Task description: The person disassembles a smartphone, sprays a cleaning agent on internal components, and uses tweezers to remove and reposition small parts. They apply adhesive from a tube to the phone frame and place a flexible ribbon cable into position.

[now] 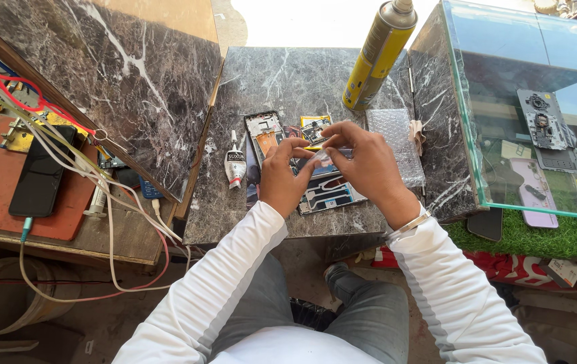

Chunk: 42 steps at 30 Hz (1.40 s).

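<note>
1. Left hand (pixel 281 176): fingers curled, tips pinching one end of a small clear plastic piece (pixel 323 158) held above the marble slab (pixel 281 81).
2. Right hand (pixel 366 162): thumb and fingertips pinched on the other end of the same clear piece; a metal bracelet (pixel 409 225) circles the wrist.
3. Opened phone (pixel 325 194): lies flat on the slab directly under both hands, inner parts facing up; partly hidden by the hands.
4. Small glue tube (pixel 235 164): lies on the slab just left of the phone.
5. Bubble wrap sheet (pixel 396 138): lies flat to the right of the hands.
6. Yellow spray can (pixel 378 54): stands at the far right of the slab, appearing tilted from this view.
7. Glass display case (pixel 537 81): far right, holding phone parts.
8. Black phone (pixel 40 172): far left, on a red mat, cable attached.
</note>
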Tool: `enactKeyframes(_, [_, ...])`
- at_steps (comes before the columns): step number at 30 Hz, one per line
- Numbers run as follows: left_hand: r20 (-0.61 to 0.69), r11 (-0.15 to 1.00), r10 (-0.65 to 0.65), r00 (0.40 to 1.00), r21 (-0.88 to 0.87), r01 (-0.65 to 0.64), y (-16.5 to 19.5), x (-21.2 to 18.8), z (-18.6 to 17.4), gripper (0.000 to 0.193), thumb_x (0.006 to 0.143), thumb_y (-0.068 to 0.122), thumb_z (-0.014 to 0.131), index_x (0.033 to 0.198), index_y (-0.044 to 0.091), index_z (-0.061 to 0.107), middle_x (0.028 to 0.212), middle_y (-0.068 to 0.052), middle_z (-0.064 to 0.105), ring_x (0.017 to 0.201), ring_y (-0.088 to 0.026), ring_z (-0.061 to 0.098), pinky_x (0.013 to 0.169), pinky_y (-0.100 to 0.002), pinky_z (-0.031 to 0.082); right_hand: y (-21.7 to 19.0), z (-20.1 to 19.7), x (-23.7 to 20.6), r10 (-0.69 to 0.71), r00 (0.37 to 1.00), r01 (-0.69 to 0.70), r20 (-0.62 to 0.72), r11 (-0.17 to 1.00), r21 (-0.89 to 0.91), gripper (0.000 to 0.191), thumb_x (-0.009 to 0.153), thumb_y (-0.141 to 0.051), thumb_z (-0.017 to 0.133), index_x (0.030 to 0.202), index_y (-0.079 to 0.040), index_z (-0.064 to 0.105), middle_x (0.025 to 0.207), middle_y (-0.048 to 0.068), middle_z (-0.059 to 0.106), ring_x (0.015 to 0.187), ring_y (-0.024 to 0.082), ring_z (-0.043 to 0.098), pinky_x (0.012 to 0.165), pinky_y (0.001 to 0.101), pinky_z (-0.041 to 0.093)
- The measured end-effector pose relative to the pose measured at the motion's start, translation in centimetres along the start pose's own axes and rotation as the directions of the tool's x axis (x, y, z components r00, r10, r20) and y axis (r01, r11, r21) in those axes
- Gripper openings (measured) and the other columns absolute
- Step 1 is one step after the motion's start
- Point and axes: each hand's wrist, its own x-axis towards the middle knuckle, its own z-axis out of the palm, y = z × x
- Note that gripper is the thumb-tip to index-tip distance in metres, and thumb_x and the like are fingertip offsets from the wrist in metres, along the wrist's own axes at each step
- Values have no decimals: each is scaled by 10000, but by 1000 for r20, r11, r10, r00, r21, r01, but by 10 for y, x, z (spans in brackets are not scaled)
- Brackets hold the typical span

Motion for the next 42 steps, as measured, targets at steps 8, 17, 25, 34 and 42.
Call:
enactKeyframes(8, [69,943,-264,962,-192,273,1,2,-2,261,886,110,752,1103,89,610,935,-16,813,722,-147,705,634,-320,477,11,6,1,111,994,-107,-2,965,238,239,999,-171,688,1199,-41,683,1030,101,791,940,199,778,830,342,607])
enactKeyframes(17, [15,965,-207,978,-158,207,0,2,0,331,863,119,793,1112,75,579,901,-18,816,585,-104,601,550,-278,430,40,20,-12,165,982,-186,90,911,367,383,884,-7,656,1265,-43,636,1124,103,784,1034,162,745,914,317,593])
enactKeyframes(25, [-8,970,-194,981,-148,191,0,4,1,372,853,155,821,1098,73,553,887,-19,809,589,-106,611,559,-280,443,48,29,-14,146,986,-162,74,934,319,410,856,-15,756,1255,-51,669,1032,93,760,951,135,733,847,294,593])
enactKeyframes(34, [-3,973,-178,984,-152,176,0,4,0,357,860,125,802,1108,69,551,905,-21,809,656,-109,663,590,-287,465,37,32,-9,100,993,-82,-58,963,257,274,846,6,743,1106,-22,661,942,90,793,917,142,778,842,285,601])
enactKeyframes(42, [-1,979,-154,988,-135,153,0,2,2,335,865,105,798,1103,64,566,899,-35,804,705,-117,694,611,-292,479,32,32,-9,132,990,-114,-55,961,252,257,893,-16,715,1143,-33,658,950,91,792,863,148,776,789,290,601])
